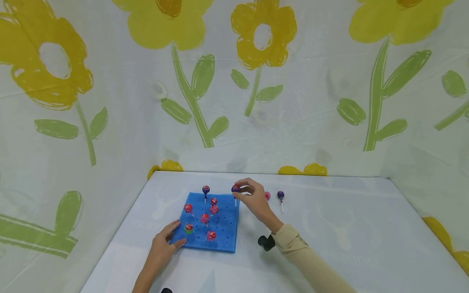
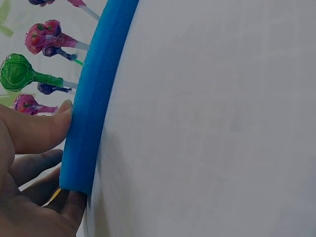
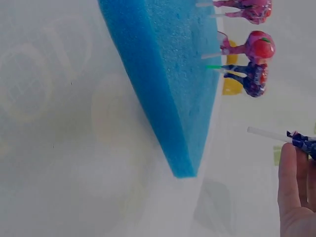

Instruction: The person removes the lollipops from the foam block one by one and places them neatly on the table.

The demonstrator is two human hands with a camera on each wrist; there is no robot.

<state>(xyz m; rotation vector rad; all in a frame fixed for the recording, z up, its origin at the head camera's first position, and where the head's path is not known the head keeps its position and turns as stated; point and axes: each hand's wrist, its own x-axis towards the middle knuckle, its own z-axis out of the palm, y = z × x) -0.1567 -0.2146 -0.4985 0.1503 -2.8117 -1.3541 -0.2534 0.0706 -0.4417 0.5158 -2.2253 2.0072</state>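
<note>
Well, two hands are at work, both grasping. The right hand (image 1: 256, 200) pinches one dark purple lollipop (image 1: 235, 188) by its wrapped top, fingers and thumb curled, above the far right corner of the blue board (image 1: 223, 241); the white stick's lower end is clear of the foam. The left hand (image 1: 162, 247) grips the board's near left edge, thumb on the top face, the other fingers round the side.

Seven lollipops stand in the board, several leaning: one dark purple near the far edge, one green-and-red lollipop (image 1: 188, 228) nearest the left thumb, the other five mostly red or pink. Small holes dot the surface around them.

Beyond the right hand, two more lie on the white table (image 1: 340, 228): one pink lollipop (image 1: 268, 195), partly hidden, and one purple lollipop (image 1: 281, 195). That makes ten altogether.
</note>
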